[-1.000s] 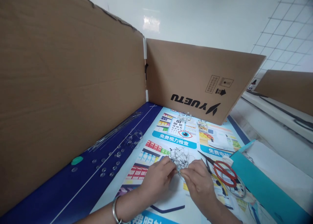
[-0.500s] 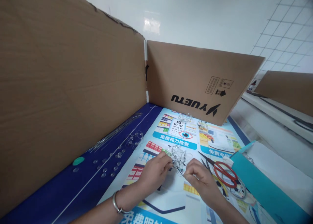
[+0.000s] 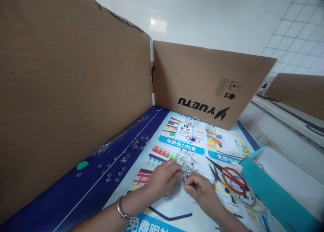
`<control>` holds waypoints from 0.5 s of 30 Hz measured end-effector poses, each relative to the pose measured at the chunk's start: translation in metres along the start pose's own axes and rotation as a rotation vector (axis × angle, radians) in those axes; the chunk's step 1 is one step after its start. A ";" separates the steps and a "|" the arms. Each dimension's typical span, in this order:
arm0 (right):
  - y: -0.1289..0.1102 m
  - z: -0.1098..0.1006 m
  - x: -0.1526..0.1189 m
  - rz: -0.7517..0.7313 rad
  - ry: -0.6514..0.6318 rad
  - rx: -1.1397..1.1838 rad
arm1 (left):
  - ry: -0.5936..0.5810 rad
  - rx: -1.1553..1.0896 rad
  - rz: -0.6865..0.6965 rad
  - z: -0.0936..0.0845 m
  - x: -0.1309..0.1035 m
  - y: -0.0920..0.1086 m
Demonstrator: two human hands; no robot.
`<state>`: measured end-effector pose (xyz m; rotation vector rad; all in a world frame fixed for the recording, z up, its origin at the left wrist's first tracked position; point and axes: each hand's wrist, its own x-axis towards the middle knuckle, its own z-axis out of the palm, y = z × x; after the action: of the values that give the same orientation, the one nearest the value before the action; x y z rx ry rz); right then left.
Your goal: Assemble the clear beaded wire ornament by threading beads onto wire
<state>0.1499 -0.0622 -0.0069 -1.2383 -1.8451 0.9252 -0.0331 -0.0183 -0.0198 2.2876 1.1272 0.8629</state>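
1. A metal bangle point(image 3: 121, 209) is worn on the left wrist, nearest the camera, at the lower edge of the view.
2. The left hand point(image 3: 164, 178) is rested on the printed poster point(image 3: 177, 211), its fingertips pinched on the near edge of a tangle of thin wire pieces point(image 3: 186, 161).
3. The right hand point(image 3: 199, 191) is held just beside the left, thumb and forefinger closed on a fine wire drawn from the same tangle; the fingertips of both hands are almost touching.
4. The tangle of thin wire pieces is seen lying on the poster directly beyond the two hands, near the middle of the work surface.
5. Red-handled scissors point(image 3: 231, 178) are laid to the right of the hands, with yellow-handled pliers point(image 3: 222, 181) partly under them, close to a teal folder point(image 3: 270, 195).
6. To the left, small clear pads point(image 3: 113, 168) are scattered over the dark blue strip, with a green oval piece point(image 3: 82, 165) near the cardboard wall point(image 3: 71, 90).
7. A bundle of straight thin wires point(image 3: 121, 136) is laid along the foot of that wall.
8. Farther off, two smaller wire clusters point(image 3: 192, 121) are seen before the rear cardboard panel point(image 3: 202, 80), which is printed upside down with "YUETU".
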 end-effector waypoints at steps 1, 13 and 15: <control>0.002 0.002 -0.001 0.019 0.012 -0.004 | -0.003 -0.029 -0.001 0.001 0.000 0.000; 0.010 0.009 -0.003 -0.058 0.177 -0.164 | -0.156 -0.345 -0.075 0.000 -0.002 0.008; 0.012 0.010 -0.003 -0.139 0.184 -0.165 | -0.168 -0.427 -0.110 0.002 -0.001 0.008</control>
<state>0.1472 -0.0631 -0.0227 -1.2315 -1.8611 0.5737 -0.0277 -0.0239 -0.0168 1.8908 0.8866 0.7667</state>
